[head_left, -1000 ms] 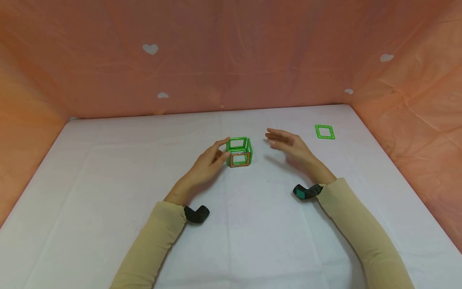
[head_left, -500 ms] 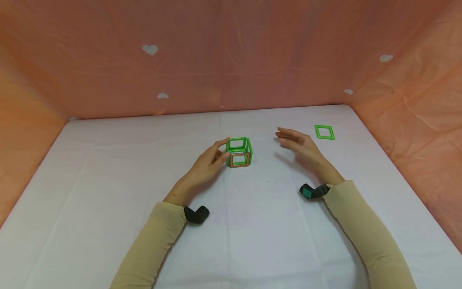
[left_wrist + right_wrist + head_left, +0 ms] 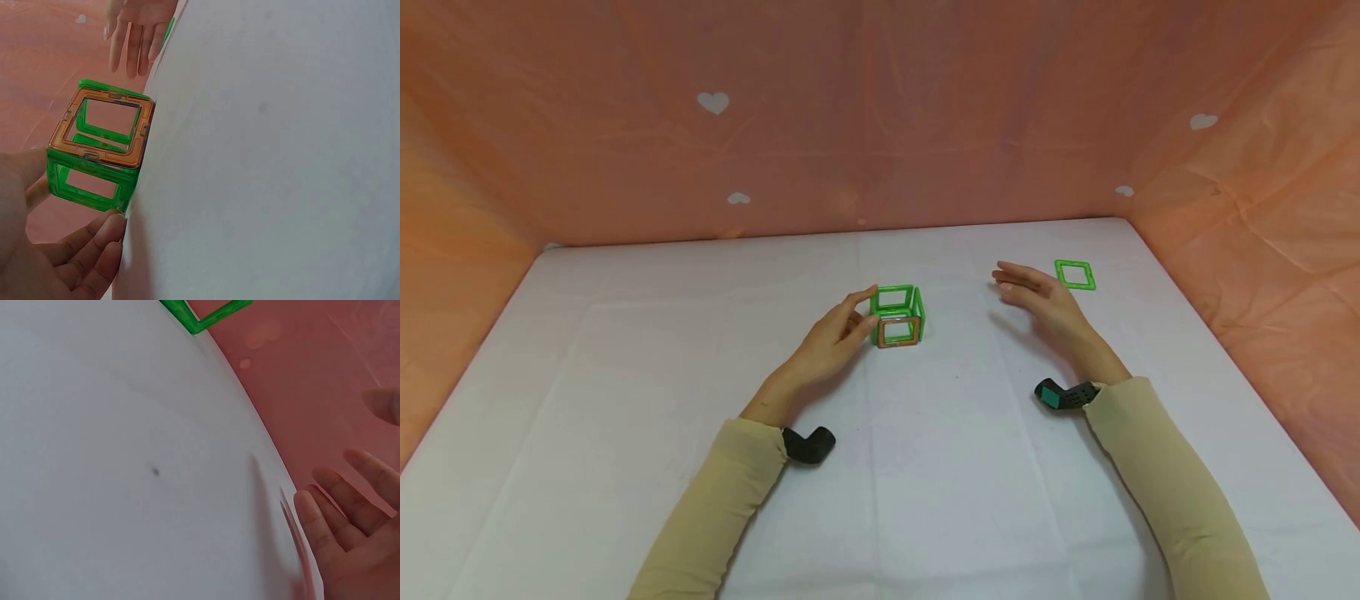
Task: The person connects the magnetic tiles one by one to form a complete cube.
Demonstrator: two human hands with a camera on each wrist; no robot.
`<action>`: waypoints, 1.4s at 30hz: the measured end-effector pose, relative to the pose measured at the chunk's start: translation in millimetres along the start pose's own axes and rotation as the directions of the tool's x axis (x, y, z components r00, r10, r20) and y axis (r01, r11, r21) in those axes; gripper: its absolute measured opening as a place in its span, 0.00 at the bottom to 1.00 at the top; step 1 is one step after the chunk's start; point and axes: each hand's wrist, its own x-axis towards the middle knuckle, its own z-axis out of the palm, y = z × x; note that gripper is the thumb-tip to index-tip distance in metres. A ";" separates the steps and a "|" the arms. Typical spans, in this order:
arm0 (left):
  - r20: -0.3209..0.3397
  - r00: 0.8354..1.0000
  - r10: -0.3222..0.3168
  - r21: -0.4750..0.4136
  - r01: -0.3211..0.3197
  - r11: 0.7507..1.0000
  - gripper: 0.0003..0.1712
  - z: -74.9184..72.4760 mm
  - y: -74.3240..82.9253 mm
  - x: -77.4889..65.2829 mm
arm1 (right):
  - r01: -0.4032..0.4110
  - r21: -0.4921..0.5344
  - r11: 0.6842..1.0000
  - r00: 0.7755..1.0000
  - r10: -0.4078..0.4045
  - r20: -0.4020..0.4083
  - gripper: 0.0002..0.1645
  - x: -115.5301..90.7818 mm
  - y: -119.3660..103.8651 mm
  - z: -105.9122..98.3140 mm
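A small cube of magnetic tiles (image 3: pixel 898 332) stands on the white table, its sides green and its near face orange. My left hand (image 3: pixel 820 346) holds it at its left side, with thumb and fingers against the frame. The left wrist view shows the orange tile (image 3: pixel 103 156) facing the camera and bent fingers (image 3: pixel 94 250) beside the green side. To the right of the cube and apart from it, my right hand (image 3: pixel 1048 308) hovers over the table with loosely extended fingers and nothing in it. A loose green square tile (image 3: pixel 1076 287) lies just beyond that hand.
A white cloth (image 3: pixel 700 333) covers the table. Orange-pink sheeting (image 3: pixel 865 125) with pale heart shapes hangs at the back and along both sides. Both wrists wear a dark camera mount (image 3: pixel 808 446).
My right hand has moved away from the cube to the right, nearer the loose green tile. The left hand and the cube have stayed in place.
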 end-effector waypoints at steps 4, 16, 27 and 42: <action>0.003 1.000 -0.002 -0.001 0.002 1.000 0.29 -0.2 0.6 0.2 | 0.026 0.035 0.999 1.000 -0.026 -0.011 0.33 -0.5 1.7 -4.5; 0.001 1.000 0.001 -0.009 -0.001 1.000 0.29 -0.6 0.9 0.4 | 0.097 0.038 0.995 0.992 -0.094 -0.086 0.31 -4.2 4.3 -15.6; -0.003 1.000 -0.001 -0.008 0.001 1.000 0.29 0.2 0.0 1.1 | 0.074 -0.113 0.991 0.962 -0.101 -0.254 0.29 -4.9 1.1 -18.2; -0.003 1.000 -0.003 -0.007 0.003 1.000 0.29 0.0 -0.4 0.1 | 0.027 -0.205 0.978 0.906 -0.110 -0.408 0.27 1.9 10.2 -34.8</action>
